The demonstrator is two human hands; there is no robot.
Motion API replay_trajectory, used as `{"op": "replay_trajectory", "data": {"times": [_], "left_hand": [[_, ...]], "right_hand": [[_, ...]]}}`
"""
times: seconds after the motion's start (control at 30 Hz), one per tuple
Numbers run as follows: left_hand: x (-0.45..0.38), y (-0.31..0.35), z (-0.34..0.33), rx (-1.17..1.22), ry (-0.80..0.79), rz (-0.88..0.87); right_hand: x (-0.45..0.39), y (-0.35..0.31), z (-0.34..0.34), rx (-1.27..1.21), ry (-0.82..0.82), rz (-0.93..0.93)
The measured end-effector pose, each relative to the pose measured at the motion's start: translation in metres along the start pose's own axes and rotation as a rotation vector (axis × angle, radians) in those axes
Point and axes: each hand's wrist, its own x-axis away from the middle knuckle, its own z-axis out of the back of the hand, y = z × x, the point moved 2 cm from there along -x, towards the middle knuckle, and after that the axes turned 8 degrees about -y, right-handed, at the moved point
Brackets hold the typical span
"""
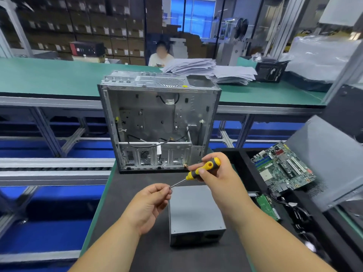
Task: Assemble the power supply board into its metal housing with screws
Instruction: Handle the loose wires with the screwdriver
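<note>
An open metal computer housing [157, 122] stands upright on the dark mat, its empty inside facing me. In front of it lies a grey power supply box [194, 213]. My right hand [218, 173] grips the yellow-and-black handle of a screwdriver [202, 169] above the box. The shaft slants down to the left, and my left hand [151, 203] pinches its tip between thumb and fingers. Whether a screw sits at the tip is hidden by my fingers.
A green motherboard [282, 167] leans in a black tray [243, 165] at the right, with a small green card [268, 207] and black cables [294, 209] below it. A grey panel [330, 160] lies beyond. Stacked papers [208, 71] rest on the far green bench, where a person sits.
</note>
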Motion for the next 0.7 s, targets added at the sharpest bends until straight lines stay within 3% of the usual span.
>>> {"op": "replay_trajectory", "data": {"times": [0.23, 0.3, 0.47, 0.57, 0.7], "left_hand": [[0.006, -0.019, -0.061, -0.132, -0.128, -0.028], [0.01, -0.025, -0.074, -0.329, -0.147, -0.053], [0.019, -0.045, -0.076, -0.969, -0.022, -0.097], [0.021, -0.065, -0.082, -1.318, -0.147, -0.101], [0.013, -0.08, -0.095, -1.528, -0.225, -0.141]], "right_hand": [[0.025, 0.01, 0.052, -0.013, 0.04, -0.016], [0.033, 0.011, 0.064, 0.091, 0.063, 0.008], [0.048, 0.014, 0.088, 0.406, 0.058, -0.002], [0.055, 0.02, 0.094, 0.544, -0.014, -0.041], [0.059, 0.028, 0.096, 0.618, -0.071, -0.086]]}}
